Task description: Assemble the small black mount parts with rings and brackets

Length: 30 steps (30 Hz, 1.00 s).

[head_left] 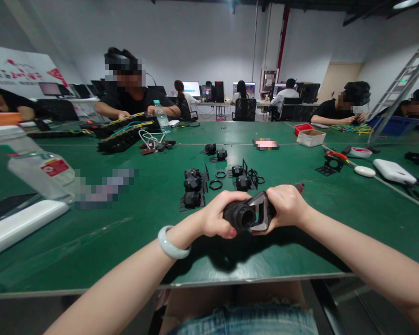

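My left hand [214,216] is closed around a black cable gland [244,216], its hollow round end turned toward me. My right hand [287,204] grips a dark bracket with a rectangular opening [266,215], which meets the gland between my hands. How the two parts join is hidden by my fingers. Both hands are raised slightly over the green table near its front edge. Just beyond them lie several black cable glands on flat brackets [192,184], with more glands [242,181] to their right. Loose black ring nuts [215,184] rest between these groups.
A clear plastic jar [43,163] and a white case [24,228] are on the left. Wire bundles and a water bottle [161,117] lie farther back. On the right are a small box [310,137], an orange-handled tool [336,155] and a white device [394,171]. Co-workers sit across the table.
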Tool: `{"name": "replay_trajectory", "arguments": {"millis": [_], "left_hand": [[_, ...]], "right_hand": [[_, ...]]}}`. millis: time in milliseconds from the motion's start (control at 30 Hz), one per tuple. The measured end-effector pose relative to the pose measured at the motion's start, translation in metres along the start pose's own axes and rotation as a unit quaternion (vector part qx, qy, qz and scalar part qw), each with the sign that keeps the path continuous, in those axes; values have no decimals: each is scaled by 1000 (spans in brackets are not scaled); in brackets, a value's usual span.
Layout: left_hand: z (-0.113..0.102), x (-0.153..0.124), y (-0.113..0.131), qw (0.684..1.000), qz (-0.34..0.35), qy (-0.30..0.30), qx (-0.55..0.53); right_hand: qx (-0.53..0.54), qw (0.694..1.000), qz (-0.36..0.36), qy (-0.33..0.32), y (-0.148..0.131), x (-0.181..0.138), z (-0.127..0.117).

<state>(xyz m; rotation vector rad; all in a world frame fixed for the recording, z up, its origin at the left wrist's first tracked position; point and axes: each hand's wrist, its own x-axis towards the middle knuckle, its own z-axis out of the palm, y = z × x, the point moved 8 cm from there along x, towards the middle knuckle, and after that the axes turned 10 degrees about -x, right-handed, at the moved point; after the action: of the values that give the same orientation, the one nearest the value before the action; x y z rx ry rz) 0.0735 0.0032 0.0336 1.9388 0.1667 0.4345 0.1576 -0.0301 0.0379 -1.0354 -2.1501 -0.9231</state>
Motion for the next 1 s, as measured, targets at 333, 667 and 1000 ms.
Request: {"name": "replay_trajectory", "arguments": {"millis": [333, 667, 1000], "left_hand": [[-1, 0, 0, 1000, 7, 2, 7], [-11, 0, -9, 984, 0, 45, 173], [-44, -6, -9, 874, 8, 109, 474]], "right_hand": [[1, 1000, 3, 1, -1, 0, 0], [-27, 998, -27, -49, 21, -4, 15], [-158, 966, 101, -177, 102, -28, 48]]}}
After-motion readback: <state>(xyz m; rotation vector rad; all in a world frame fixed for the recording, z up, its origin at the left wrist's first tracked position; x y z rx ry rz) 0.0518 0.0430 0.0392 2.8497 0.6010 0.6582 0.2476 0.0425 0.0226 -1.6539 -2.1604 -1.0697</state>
